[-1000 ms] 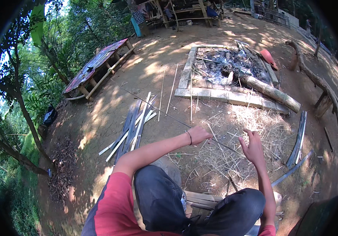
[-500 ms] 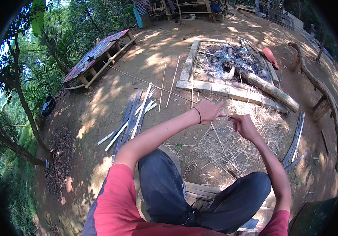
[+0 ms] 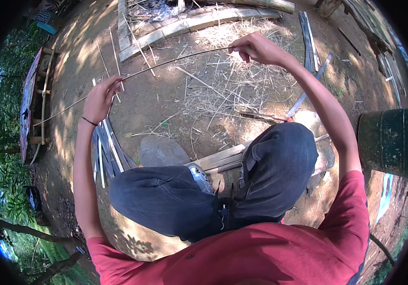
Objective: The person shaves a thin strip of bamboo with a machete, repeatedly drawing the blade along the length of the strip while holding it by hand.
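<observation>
A long, thin bamboo strip (image 3: 180, 58) spans the space between my hands, bowed slightly upward. My right hand (image 3: 256, 49) pinches its right end between thumb and fingers. Farther left and lower, my left hand (image 3: 103, 99), with a dark band at the wrist, is closed around the same strip. Its thin tail runs on past the left hand toward the low bamboo platform. Beneath the strip, pale shavings and slivers (image 3: 223, 90) lie scattered on the dirt.
Dark and pale split strips (image 3: 104, 152) lie beside my left knee; more strips (image 3: 310, 42) lie at right. A block-edged fire pit (image 3: 204, 21) with a log is at the far side. A green drum (image 3: 389, 142) stands right, and a low platform (image 3: 35, 99) left.
My hands have gone from close together to far apart along the strip, the left toward the left, the right toward the upper left. My view has tilted down, showing more of my legs.
</observation>
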Demonstrator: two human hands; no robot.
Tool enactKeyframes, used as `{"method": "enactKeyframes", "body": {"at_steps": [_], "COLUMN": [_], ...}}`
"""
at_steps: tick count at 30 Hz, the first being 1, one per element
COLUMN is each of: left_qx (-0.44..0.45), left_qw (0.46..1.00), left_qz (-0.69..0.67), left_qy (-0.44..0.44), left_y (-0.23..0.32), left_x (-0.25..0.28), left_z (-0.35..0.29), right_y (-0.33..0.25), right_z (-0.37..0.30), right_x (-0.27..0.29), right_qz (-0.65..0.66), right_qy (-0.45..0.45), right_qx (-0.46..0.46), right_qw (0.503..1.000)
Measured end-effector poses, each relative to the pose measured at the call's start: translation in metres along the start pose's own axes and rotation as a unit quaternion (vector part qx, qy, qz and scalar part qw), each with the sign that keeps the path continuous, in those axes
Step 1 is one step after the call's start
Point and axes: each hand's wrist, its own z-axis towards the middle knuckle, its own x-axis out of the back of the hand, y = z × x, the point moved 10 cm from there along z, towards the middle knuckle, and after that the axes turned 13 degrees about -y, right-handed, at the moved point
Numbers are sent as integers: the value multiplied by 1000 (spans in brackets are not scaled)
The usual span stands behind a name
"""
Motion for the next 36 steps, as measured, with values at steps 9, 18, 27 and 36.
{"method": "enactKeyframes", "body": {"at_steps": [9,18,27,36], "left_qx": [1,-97,-12,-193], "left_qw": [993,984,992,845], "left_qz": [105,130,122,-457], "left_qy": [54,66,33,199], "left_y": [20,77,91,89], "left_x": [-33,-36,7,154], "left_z": [24,39,28,-72], "right_y": [41,-122,-154,-76], "right_z": [-25,29,96,68], "right_x": [-10,-6,-27,-57], "right_qz": [-69,-193,29,5], "right_qy": [17,-57,-100,-120], "right_qx": [-122,5,52,-34], "right_qw": [990,980,993,992]}}
